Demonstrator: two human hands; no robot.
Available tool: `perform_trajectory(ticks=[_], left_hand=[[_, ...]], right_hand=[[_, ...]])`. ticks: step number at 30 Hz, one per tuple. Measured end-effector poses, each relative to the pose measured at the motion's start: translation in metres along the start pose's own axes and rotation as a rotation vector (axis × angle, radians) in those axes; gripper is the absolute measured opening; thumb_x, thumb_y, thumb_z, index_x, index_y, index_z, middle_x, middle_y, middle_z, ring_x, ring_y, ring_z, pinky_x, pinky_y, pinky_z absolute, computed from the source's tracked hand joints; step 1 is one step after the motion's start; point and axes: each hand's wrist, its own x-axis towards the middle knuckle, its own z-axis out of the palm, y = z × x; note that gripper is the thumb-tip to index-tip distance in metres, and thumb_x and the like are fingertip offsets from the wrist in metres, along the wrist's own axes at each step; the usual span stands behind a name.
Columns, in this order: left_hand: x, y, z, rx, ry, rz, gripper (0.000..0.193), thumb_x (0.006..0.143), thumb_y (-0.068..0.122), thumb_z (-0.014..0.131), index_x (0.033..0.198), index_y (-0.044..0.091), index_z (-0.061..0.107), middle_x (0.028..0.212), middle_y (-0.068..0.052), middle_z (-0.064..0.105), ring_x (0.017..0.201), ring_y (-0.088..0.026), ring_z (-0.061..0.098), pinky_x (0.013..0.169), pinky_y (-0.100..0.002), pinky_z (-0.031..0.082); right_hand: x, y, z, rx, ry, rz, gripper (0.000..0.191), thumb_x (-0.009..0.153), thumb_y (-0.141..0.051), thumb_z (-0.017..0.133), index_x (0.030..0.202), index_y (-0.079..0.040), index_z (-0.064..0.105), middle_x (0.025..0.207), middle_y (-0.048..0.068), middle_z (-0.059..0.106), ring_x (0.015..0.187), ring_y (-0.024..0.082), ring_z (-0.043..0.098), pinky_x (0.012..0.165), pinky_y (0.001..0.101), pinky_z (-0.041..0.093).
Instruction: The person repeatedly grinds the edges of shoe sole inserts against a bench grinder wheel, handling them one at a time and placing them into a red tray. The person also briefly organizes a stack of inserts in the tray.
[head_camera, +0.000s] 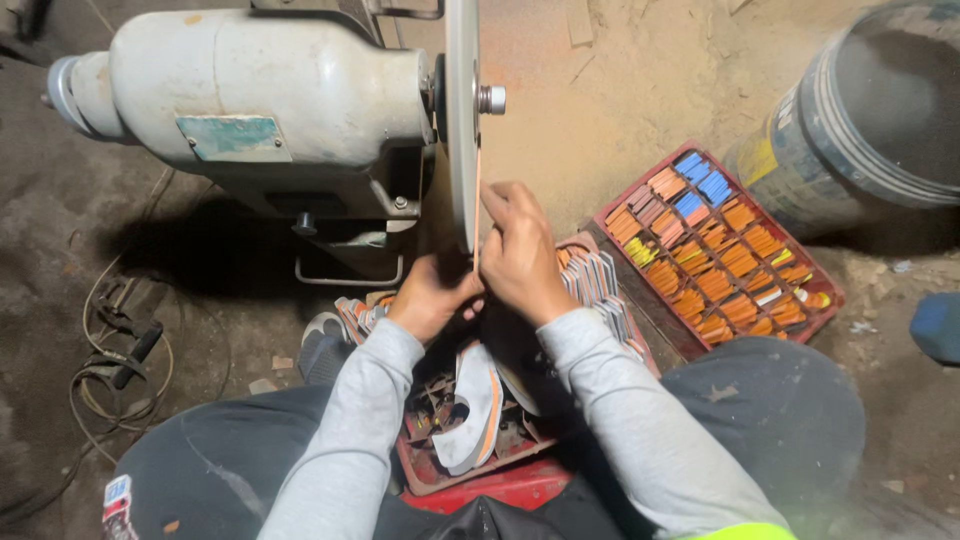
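Near me: red tray (440, 478) with curved sole pieces. My left hand (432, 296) and right hand (520, 258) both pinch a thin orange strip (477, 205), held upright against the grinding disc (461, 120). Right: red crate (822, 290) of orange and blue pieces. Beyond: grey motor (240, 85) with teal rectangular plate (233, 137); drum (860, 120) with a yellow label.

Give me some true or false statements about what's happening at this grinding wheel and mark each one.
1. Both hands, left hand and right hand, hold a thin strip at the grinding disc. True.
2. The red crate on the right is empty. False: it holds sorted orange, pink and blue pieces.
3. A grey motor sits left of the disc. True.
4. The person wears short sleeves. False: the grey sleeves are long.
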Motion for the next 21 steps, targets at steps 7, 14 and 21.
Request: perform_trajectory(ticks=[7,14,21], left_hand=[[-0.038,-0.018,0.006,-0.03,-0.01,-0.107,0.037,0.09,0.015,0.073,0.121,-0.003,0.065,0.084,-0.003,0.068,0.067,-0.009,0.062,0.056,-0.023,0.051],[-0.086,-0.047,0.022,0.633,0.224,0.253,0.049,0.074,0.013,0.086,0.117,0.002,0.069,0.092,-0.008,0.067,0.082,-0.015,0.065,0.073,-0.028,0.055],[-0.056,-0.023,0.027,0.434,0.221,-0.11,0.062,0.082,0.016,0.086,0.138,0.004,0.063,0.073,-0.011,0.064,0.062,-0.011,0.051,0.056,-0.027,0.045]], right_hand=[[-0.037,-0.018,0.002,0.011,0.016,0.009,0.05,0.077,0.007,0.049,0.124,0.007,0.066,0.113,0.025,0.062,0.108,0.042,0.062,0.096,0.0447,0.051],[-0.055,-0.009,-0.046,0.11,-0.502,0.174,0.039,0.079,0.001,0.054,0.11,-0.004,0.076,0.097,0.019,0.071,0.092,0.033,0.072,0.083,0.0401,0.056],[-0.037,-0.008,-0.047,0.142,-0.298,0.24,0.039,0.084,-0.001,0.051,0.117,-0.001,0.072,0.102,0.019,0.071,0.098,0.033,0.071,0.086,0.0379,0.054]])
